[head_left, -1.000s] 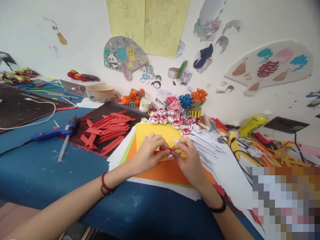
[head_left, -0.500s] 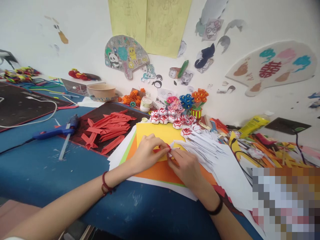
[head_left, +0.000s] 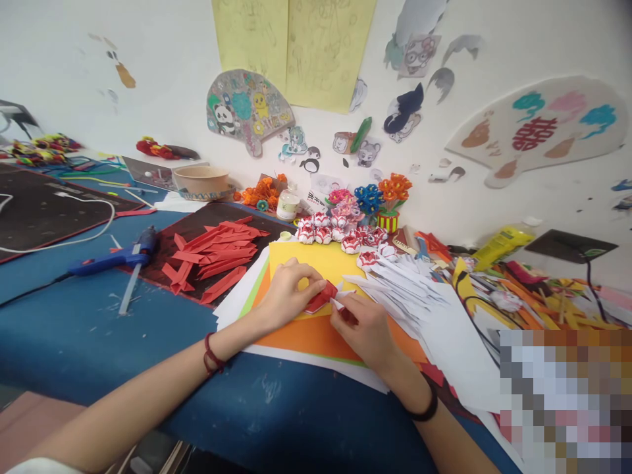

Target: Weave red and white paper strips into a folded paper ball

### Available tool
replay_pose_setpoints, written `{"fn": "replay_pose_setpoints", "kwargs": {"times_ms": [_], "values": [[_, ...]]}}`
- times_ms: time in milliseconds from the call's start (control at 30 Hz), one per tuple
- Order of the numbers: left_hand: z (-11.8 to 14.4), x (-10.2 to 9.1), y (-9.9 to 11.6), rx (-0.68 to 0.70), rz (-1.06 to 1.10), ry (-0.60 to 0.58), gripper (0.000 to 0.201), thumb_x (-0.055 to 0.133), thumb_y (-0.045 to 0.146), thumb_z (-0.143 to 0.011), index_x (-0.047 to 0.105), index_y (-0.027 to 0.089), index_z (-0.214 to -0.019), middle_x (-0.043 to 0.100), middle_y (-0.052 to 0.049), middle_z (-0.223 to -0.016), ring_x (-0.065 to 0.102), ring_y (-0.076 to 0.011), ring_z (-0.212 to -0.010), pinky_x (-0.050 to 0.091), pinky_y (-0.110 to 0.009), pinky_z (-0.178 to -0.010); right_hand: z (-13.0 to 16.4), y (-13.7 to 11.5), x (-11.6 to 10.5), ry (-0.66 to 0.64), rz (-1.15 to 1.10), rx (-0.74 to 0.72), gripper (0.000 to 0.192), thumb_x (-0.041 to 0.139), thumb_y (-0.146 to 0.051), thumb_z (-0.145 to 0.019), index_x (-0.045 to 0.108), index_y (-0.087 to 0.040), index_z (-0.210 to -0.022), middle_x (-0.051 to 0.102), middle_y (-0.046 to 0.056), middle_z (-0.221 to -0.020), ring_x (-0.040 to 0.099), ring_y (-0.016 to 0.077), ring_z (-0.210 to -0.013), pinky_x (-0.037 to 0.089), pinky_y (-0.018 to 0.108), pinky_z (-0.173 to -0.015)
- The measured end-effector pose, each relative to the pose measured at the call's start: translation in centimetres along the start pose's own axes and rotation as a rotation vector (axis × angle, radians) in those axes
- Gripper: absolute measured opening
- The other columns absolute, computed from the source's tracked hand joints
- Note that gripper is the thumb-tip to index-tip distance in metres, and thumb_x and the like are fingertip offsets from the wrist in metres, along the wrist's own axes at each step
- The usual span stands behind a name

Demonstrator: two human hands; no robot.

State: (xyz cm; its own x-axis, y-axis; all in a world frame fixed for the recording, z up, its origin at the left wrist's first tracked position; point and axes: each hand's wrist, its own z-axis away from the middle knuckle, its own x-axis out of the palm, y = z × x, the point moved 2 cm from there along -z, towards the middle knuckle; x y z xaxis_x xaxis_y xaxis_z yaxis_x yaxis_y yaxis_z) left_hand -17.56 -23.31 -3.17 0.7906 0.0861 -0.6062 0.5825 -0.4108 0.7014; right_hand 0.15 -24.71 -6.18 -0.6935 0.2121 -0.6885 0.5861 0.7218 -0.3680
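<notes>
My left hand [head_left: 291,294] pinches a folded red paper piece [head_left: 320,300] between thumb and fingertips. My right hand [head_left: 363,322] closes its fingers on a small folded white paper piece [head_left: 338,303] at the right end of the red one. Both hands hang over yellow sheet paper [head_left: 281,253] and orange sheet paper [head_left: 301,339]. Folded red strips [head_left: 224,250] lie in a heap to the left. White folded strips [head_left: 409,296] spread to the right of my right hand. Finished red-and-white paper pieces [head_left: 323,235] cluster behind the sheets.
A blue glue gun [head_left: 111,260] with its cord lies on the blue table [head_left: 59,316] at left. Flower bundles in a striped pot [head_left: 388,222] stand near the wall. A yellow bottle [head_left: 503,243] and paper scraps [head_left: 557,299] crowd the right side.
The hands have drawn slightly apart, and more of the red paper shows between them. The white piece now shows at the right fingertips.
</notes>
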Motion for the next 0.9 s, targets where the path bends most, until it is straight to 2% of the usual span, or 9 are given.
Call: {"fn": "replay_pose_setpoints", "kwargs": {"times_ms": [267,367,567,733,900], "values": [[0.04,0.0,0.15,-0.012,-0.051,-0.002,0.022,0.06,0.032,-0.093,0.072,0.021,-0.077,0.073,0.001,-0.083,0.049,-0.0194,-0.08,0.033,-0.035,-0.077,-0.42,-0.27,-0.29,-0.008,-0.088,0.086,0.02,0.055,-0.019,-0.088,0.061,-0.018,-0.069,0.055,-0.003,-0.057,0.047,0.0107,-0.051,0.036,0.024,-0.053],[0.11,-0.14,0.41,0.032,-0.069,-0.028,0.022,0.06,0.035,-0.094,0.073,0.023,-0.08,0.073,0.001,-0.084,0.049,-0.0193,-0.082,0.032,-0.035,-0.078,-0.57,-0.38,-0.43,0.014,-0.102,0.133,0.022,0.055,-0.021,-0.089,0.062,-0.018,-0.069,0.057,-0.002,-0.056,0.048,0.0107,-0.049,0.036,0.024,-0.052],[0.34,-0.03,0.37,0.152,-0.176,-0.018,0.016,0.075,0.041,-0.083,0.075,0.026,-0.079,0.063,-0.001,-0.085,0.048,-0.0191,-0.084,0.032,-0.034,-0.076,-0.38,-0.28,-0.24,0.015,-0.059,0.114,0.019,0.055,-0.021,-0.088,0.063,-0.017,-0.071,0.057,-0.002,-0.057,0.05,0.0116,-0.051,0.036,0.024,-0.052],[0.57,0.22,0.39,0.142,-0.209,-0.03,0.01,0.073,0.038,-0.085,0.076,0.028,-0.083,0.062,0.0,-0.083,0.047,-0.0186,-0.082,0.029,-0.035,-0.074,-0.26,-0.22,-0.08,0.037,-0.041,0.095,0.02,0.055,-0.02,-0.088,0.06,-0.018,-0.068,0.055,-0.002,-0.056,0.049,0.0109,-0.05,0.035,0.024,-0.052],[0.57,0.54,0.21,0.099,-0.147,-0.026,0.01,0.071,0.035,-0.087,0.076,0.026,-0.084,0.065,-0.001,-0.086,0.048,-0.0193,-0.085,0.031,-0.036,-0.075,-0.53,-0.63,-0.32,0.044,-0.057,0.085,0.026,0.053,-0.021,-0.089,0.053,-0.019,-0.063,0.052,-0.003,-0.054,0.045,0.0102,-0.049,0.034,0.024,-0.051]]}}
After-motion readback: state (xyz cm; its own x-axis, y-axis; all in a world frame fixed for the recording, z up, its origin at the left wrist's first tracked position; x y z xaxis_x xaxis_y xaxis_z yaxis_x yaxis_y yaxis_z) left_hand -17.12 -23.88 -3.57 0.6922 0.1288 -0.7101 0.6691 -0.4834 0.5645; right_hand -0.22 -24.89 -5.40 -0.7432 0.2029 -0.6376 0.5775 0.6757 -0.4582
